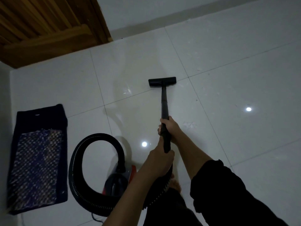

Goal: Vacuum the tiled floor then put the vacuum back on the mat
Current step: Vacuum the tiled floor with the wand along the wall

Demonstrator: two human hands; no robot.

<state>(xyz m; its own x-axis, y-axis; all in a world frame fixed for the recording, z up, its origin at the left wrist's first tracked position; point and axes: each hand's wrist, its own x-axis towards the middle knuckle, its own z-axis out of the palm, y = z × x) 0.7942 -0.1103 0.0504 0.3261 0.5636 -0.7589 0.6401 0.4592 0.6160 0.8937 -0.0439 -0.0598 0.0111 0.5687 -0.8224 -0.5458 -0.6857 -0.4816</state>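
A black vacuum wand [164,101] runs forward from my hands to a flat black floor nozzle [162,81] resting on the white tiled floor [228,79]. My right hand [169,128] grips the wand higher up, and my left hand [161,162] grips its lower end where the ribbed black hose [76,167] joins. The hose loops left to the red and black vacuum body [118,180] standing on the tiles by my feet. A dark blue patterned mat [39,160] lies at the left, with nothing on it.
A wooden door [48,30] stands at the upper left beside a white wall [146,10]. Small bits of debris [189,125] lie on the tile just right of my right hand. My bare foot [175,185] is below the hose. A thin cord [96,218] trails behind the vacuum.
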